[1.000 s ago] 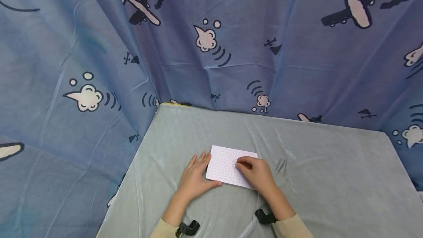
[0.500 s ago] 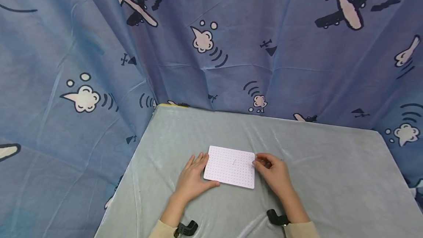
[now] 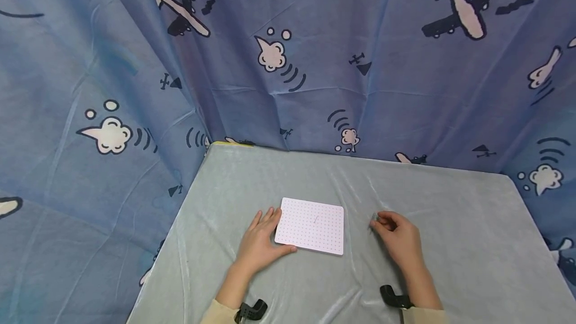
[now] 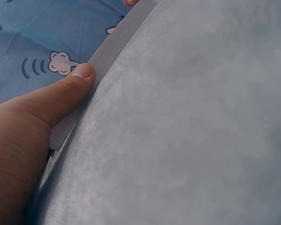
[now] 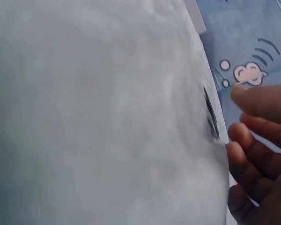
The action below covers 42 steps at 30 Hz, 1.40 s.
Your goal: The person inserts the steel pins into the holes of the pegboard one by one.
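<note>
A thin white board [image 3: 309, 226] with rows of small dots lies flat on the cloth. One short, thin reddish line [image 3: 316, 219] shows near its middle; whether it is a mark or a slender piece is too small to tell. My left hand [image 3: 258, 244] has its fingers spread along the board's left edge, and its thumb [image 4: 70, 89] presses the front side. To the right of the board, my right hand [image 3: 400, 239] hovers with fingers loosely bent beside several thin dark slivers [image 5: 210, 115] on the cloth. Nothing shows between its fingertips in the right wrist view.
Pale grey cloth [image 3: 252, 179] covers the table, with soft folds in it. A blue curtain [image 3: 243, 84] printed with planes and clouds hangs behind the table and along its left side. Each wrist wears a black strap mount [image 3: 254, 310].
My right hand has moved off the board to the right, towards the thin dark slivers, uncovering the short line on the board. The left hand keeps its place at the board's edge.
</note>
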### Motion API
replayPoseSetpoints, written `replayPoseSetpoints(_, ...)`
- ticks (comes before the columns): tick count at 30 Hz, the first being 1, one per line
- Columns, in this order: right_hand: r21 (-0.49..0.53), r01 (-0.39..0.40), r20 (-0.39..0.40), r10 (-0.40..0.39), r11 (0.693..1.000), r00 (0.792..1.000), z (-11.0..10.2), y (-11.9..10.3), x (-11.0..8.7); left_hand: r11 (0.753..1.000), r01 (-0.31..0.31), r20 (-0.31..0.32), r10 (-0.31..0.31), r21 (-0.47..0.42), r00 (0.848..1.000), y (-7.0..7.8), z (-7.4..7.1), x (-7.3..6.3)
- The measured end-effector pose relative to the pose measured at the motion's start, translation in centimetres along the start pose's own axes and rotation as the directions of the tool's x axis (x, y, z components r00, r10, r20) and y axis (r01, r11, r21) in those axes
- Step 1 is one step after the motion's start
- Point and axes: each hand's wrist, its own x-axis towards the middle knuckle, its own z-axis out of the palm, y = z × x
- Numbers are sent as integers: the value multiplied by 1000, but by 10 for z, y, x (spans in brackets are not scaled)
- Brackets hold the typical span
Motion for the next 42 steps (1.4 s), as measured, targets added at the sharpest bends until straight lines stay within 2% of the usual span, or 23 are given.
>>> replayPoseSetpoints(5,-30,-22,3,22,999,1000,-8,9,-1,1000,1,6,-2,13,1000,1,0,1)
replayPoseSetpoints(12,-68,-15,-4,15,998,1000,-12,15,-2,1000,0,1,0,16,1000,1,1,0)
replayPoseSetpoints(19,-116,-18,21,21,993,1000,-13,14,-4,1000,-8,-14,8,11,1000,0,2,-1)
replayPoseSetpoints(27,-185,-52,73,67,981,995,-12,7,-4,1000,1,-4,-1,7,1000,2,2,-1)
replayPoseSetpoints(35,-226,-29,121,58,974,991,-13,6,1,1000,4,1,-4,18,1000,3,2,-2)
replayPoseSetpoints(42,-236,-18,120,48,972,992,-13,6,3,1000,10,0,-10,24,1000,2,3,-2)
